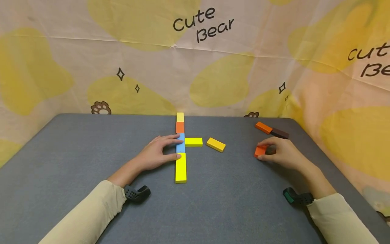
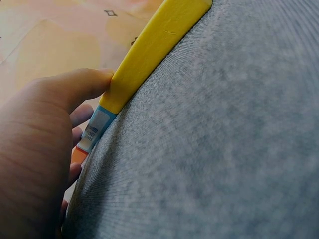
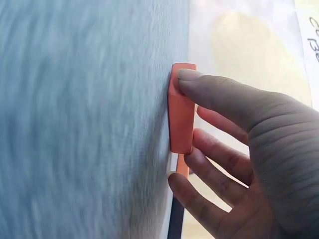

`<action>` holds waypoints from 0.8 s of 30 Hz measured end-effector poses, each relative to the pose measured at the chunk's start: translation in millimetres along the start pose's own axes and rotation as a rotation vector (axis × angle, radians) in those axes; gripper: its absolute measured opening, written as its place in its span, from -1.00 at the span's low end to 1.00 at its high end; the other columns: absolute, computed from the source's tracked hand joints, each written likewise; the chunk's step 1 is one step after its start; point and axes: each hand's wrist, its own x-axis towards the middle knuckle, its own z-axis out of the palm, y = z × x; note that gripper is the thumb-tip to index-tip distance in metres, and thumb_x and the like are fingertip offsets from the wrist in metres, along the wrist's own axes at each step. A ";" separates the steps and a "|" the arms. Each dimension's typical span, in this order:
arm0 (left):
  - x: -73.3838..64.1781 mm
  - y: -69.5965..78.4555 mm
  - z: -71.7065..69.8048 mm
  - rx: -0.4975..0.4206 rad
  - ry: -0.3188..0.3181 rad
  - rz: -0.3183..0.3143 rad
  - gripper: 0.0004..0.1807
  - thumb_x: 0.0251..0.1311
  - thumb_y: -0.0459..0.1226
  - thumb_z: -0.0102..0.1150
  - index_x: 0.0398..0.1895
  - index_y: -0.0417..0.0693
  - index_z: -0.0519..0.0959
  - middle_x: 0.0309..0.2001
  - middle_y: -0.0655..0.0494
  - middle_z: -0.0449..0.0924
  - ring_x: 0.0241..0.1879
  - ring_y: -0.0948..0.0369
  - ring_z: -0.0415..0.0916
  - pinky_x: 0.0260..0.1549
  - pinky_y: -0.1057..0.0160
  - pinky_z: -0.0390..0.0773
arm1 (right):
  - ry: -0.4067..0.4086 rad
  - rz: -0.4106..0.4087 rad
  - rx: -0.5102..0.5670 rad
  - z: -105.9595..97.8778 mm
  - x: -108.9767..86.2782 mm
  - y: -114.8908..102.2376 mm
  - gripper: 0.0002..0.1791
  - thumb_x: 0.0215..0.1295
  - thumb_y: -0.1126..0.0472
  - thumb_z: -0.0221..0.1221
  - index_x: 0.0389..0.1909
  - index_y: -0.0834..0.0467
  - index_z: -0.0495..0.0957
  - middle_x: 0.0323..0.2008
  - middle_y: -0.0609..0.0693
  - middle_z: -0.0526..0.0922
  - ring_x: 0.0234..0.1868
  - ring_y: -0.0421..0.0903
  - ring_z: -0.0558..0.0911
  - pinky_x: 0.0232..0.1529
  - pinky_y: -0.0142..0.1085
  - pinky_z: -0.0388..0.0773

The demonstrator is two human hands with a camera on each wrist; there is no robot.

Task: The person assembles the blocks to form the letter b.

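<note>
A row of flat blocks runs away from me on the table: a bright yellow block (image 1: 181, 171) nearest, then a blue block (image 1: 180, 148), an orange block (image 1: 180, 127) and a pale yellow block (image 1: 180, 117). My left hand (image 1: 155, 154) rests against this row, fingertips on the blue block and thumb at the near yellow one. In the left wrist view the blue block bears a printed label (image 2: 94, 130). To the right, my right hand (image 1: 284, 152) pinches a red-orange block (image 3: 182, 119) between thumb and fingers, low at the tabletop.
A yellow block (image 1: 193, 142) lies crosswise beside the blue one. Right of it sits a tilted amber block (image 1: 216, 144). Beyond my right hand lie another orange block (image 1: 263, 127) and a dark brown block (image 1: 280, 133), end to end. A printed cloth (image 1: 152, 78) hangs behind the grey table (image 1: 76, 152).
</note>
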 end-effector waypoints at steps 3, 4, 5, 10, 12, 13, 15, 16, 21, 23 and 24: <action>0.2 0.9 0.1 0.001 -0.001 -0.002 -0.39 0.23 0.00 0.33 0.36 0.15 0.52 0.51 0.13 0.33 0.53 0.01 0.23 0.57 -0.25 -0.11 | 0.018 -0.025 0.006 5.3 1.5 -5.9 -0.54 0.11 0.01 0.50 0.01 0.09 0.71 -0.01 0.01 0.75 -0.12 -0.08 0.65 -0.17 -0.33 0.60; 0.3 1.2 0.1 0.002 0.000 -0.002 -0.39 0.23 0.00 0.33 0.36 0.15 0.52 0.51 0.13 0.33 0.53 0.01 0.23 0.57 -0.25 -0.11 | 0.024 -0.033 0.011 7.0 2.2 -8.2 -0.56 0.10 0.02 0.50 -0.01 0.09 0.72 -0.01 0.00 0.75 -0.10 -0.07 0.65 -0.16 -0.32 0.60; 0.5 1.5 0.1 0.002 0.001 -0.002 -0.39 0.23 0.00 0.33 0.36 0.15 0.52 0.51 0.13 0.34 0.53 0.01 0.23 0.57 -0.25 -0.11 | 0.029 -0.040 0.011 8.6 2.9 -10.6 -0.57 0.10 0.02 0.50 -0.02 0.08 0.72 0.00 -0.01 0.75 -0.08 -0.07 0.64 -0.15 -0.32 0.59; 0.9 2.4 -0.1 0.001 0.003 -0.005 -0.39 0.23 0.00 0.33 0.36 0.15 0.52 0.51 0.12 0.34 0.53 0.01 0.23 0.57 -0.25 -0.11 | 0.025 -0.060 0.028 15.9 5.8 -21.1 -0.58 0.07 0.02 0.52 -0.05 0.05 0.72 0.01 -0.04 0.74 -0.15 -0.09 0.63 -0.20 -0.34 0.57; 0.9 2.4 -0.1 0.001 0.001 -0.006 -0.39 0.23 0.00 0.33 0.36 0.15 0.52 0.51 0.13 0.34 0.53 0.01 0.23 0.57 -0.25 -0.12 | 0.020 -0.069 0.032 18.9 6.5 -24.2 -0.58 0.07 0.02 0.52 -0.05 0.05 0.72 0.02 -0.04 0.74 -0.13 -0.09 0.64 -0.19 -0.32 0.59; 0.9 2.3 0.0 0.001 0.000 -0.006 -0.39 0.23 0.00 0.33 0.36 0.15 0.52 0.51 0.13 0.34 0.53 0.01 0.23 0.57 -0.25 -0.12 | 0.020 -0.076 0.031 20.4 7.0 -25.6 -0.59 0.08 0.03 0.51 -0.05 0.04 0.72 0.02 -0.05 0.74 -0.08 -0.08 0.64 -0.15 -0.30 0.60; 0.8 2.1 0.1 0.001 -0.002 -0.008 -0.39 0.23 0.00 0.33 0.37 0.15 0.51 0.51 0.13 0.33 0.54 0.01 0.22 0.57 -0.25 -0.12 | 0.018 -0.092 0.035 23.2 8.0 -28.2 -0.59 0.08 0.03 0.51 -0.04 0.04 0.72 0.04 -0.05 0.73 -0.03 -0.06 0.66 -0.12 -0.26 0.63; 0.6 2.0 0.1 -0.001 -0.003 -0.007 -0.39 0.23 0.00 0.33 0.37 0.15 0.51 0.51 0.13 0.33 0.54 0.01 0.22 0.57 -0.25 -0.12 | 0.018 -0.101 0.035 24.6 8.5 -29.6 -0.60 0.09 0.03 0.51 -0.04 0.04 0.72 0.04 -0.05 0.73 0.01 -0.05 0.66 -0.10 -0.23 0.64; -0.5 1.7 -0.1 -0.004 -0.003 -0.008 -0.39 0.23 0.00 0.33 0.37 0.15 0.51 0.51 0.12 0.33 0.54 0.01 0.22 0.57 -0.25 -0.12 | 0.011 -0.136 0.054 30.0 10.8 -35.9 -0.61 0.09 0.03 0.51 -0.05 0.03 0.73 0.07 -0.06 0.72 0.03 -0.06 0.67 -0.11 -0.25 0.64; -0.9 1.8 -0.3 -0.005 -0.004 -0.008 -0.38 0.23 0.00 0.33 0.37 0.15 0.51 0.52 0.12 0.33 0.54 0.01 0.22 0.57 -0.25 -0.12 | 0.004 -0.143 0.061 31.8 11.4 -38.5 -0.60 0.10 0.03 0.50 -0.03 0.02 0.73 0.08 -0.05 0.72 0.00 -0.08 0.65 -0.14 -0.27 0.61; -1.0 1.9 -0.5 -0.006 -0.005 -0.009 -0.38 0.23 0.00 0.33 0.37 0.15 0.51 0.52 0.12 0.32 0.54 0.00 0.21 0.57 -0.25 -0.12 | 0.001 -0.147 0.064 32.5 11.5 -39.8 -0.60 0.10 0.03 0.50 -0.03 0.02 0.73 0.08 -0.05 0.71 -0.01 -0.08 0.65 -0.15 -0.28 0.61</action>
